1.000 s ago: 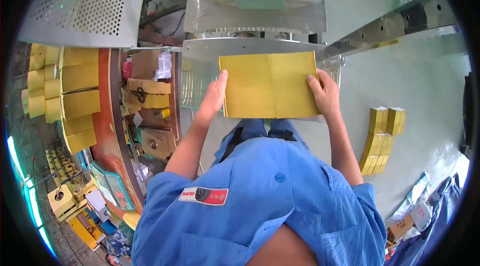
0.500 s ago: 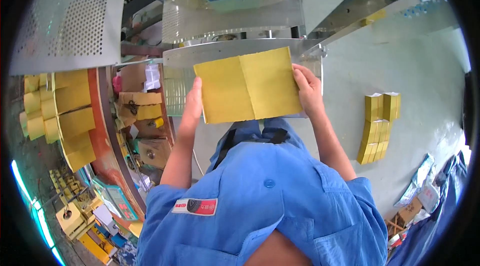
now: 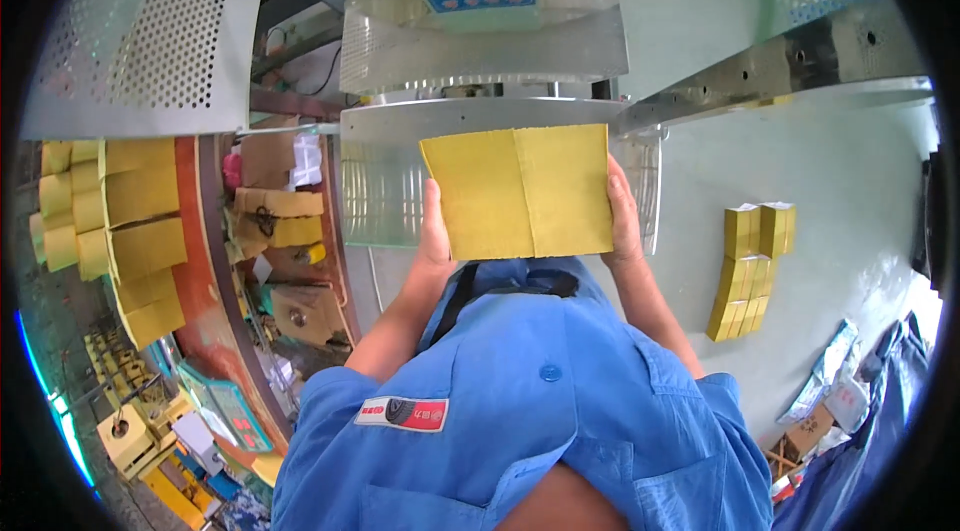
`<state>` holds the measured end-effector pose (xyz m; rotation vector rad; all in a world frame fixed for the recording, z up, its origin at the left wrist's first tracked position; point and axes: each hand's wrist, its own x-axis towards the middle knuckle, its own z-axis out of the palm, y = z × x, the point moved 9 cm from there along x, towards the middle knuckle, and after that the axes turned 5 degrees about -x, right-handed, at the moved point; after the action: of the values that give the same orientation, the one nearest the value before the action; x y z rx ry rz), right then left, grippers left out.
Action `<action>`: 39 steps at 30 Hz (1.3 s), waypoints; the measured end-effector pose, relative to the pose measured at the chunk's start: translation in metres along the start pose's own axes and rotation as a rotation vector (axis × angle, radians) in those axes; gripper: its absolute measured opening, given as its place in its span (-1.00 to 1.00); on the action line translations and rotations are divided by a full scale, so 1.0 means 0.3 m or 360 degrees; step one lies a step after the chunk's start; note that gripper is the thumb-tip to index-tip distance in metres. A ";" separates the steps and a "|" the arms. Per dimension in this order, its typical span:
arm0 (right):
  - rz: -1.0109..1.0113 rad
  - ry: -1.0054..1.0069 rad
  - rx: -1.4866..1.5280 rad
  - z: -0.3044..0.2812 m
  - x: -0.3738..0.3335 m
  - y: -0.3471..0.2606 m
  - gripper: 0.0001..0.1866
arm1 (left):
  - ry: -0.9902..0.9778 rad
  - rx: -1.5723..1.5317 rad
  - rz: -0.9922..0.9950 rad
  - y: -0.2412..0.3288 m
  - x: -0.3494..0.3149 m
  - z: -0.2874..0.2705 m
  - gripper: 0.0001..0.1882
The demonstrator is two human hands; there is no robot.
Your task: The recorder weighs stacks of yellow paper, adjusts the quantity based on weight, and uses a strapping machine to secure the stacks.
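Yellow paper (image 3: 520, 193), side edges in both hands (image 3: 434, 231) (image 3: 623, 219), is well left of bundles (image 3: 745, 271).

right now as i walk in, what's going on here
A person in a blue shirt holds up a creased yellow paper piece, the left hand at its left edge and the right hand at its right. A metal panel lies just beyond. More yellow pieces are at far left; small yellow blocks stand to the right.

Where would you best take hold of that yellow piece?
I'd grip the yellow piece by its two short edges, coming from both sides, where the left hand and right hand are: it is wide, and its middle crease may bend.
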<state>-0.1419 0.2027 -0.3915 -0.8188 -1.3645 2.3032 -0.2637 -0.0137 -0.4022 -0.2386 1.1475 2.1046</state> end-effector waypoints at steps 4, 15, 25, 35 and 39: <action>-0.0068 0.0045 -0.0015 -0.008 0.089 -0.029 -0.38 | -0.0053 0.0050 -0.0041 0.085 0.093 0.091 -0.30; 0.0124 0.0290 -0.0090 0.045 0.385 -0.126 -0.51 | -0.0311 0.0358 0.0052 0.202 0.498 0.145 -0.34; 0.0002 0.0178 0.0027 -0.014 0.339 -0.076 -0.45 | -0.0367 0.0405 0.0477 0.287 0.406 0.208 -0.31; -0.0161 -0.0098 -0.0023 0.075 0.376 -0.137 -0.26 | -0.0307 0.0459 0.0299 0.225 0.408 0.208 -0.32; -0.0142 -0.0068 0.0009 0.047 0.384 -0.129 -0.28 | -0.0288 0.0453 0.0246 0.204 0.415 0.210 -0.32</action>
<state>-0.2402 0.2753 -0.3875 -0.6964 -1.3828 2.2674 -0.3844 0.0775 -0.3834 0.1748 1.3711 2.0141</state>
